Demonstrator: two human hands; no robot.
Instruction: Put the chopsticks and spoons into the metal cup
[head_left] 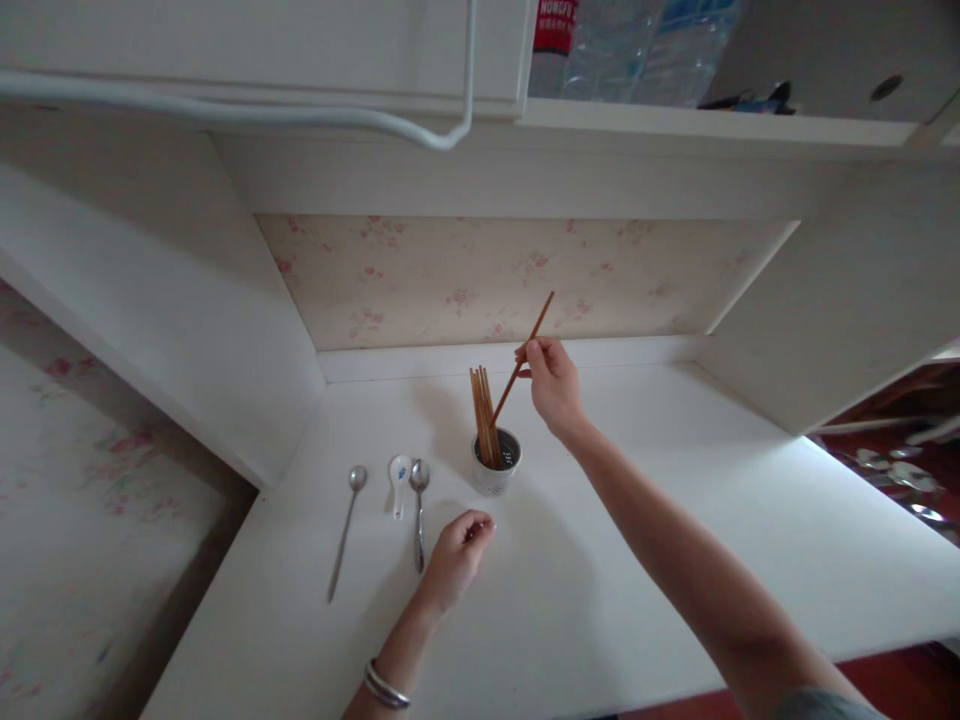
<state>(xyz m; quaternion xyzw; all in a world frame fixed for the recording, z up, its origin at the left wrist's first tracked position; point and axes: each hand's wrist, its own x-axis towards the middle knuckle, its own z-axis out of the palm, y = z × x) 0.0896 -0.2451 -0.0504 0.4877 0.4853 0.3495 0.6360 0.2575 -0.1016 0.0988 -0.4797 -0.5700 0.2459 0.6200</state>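
My right hand (553, 385) pinches a wooden chopstick (534, 335), held slanted with its lower tip just above a small white cup (496, 467). Several more chopsticks (484, 415) stand upright in that cup. My left hand (457, 558) rests on the white desk (675, 560) in front of the cup, fingers curled loosely with nothing visible in them; a bracelet is on its wrist. Left of it lie a metal spoon (418, 510), a white ceramic spoon (400, 480) and a long-handled metal spoon (346, 530).
The desk sits in a white alcove with floral wallpaper (487, 280) at the back and side panels left and right. A shelf above holds plastic bottles (637, 45). A white cable (300, 110) runs across the top. A floral bed cover (82, 510) lies left.
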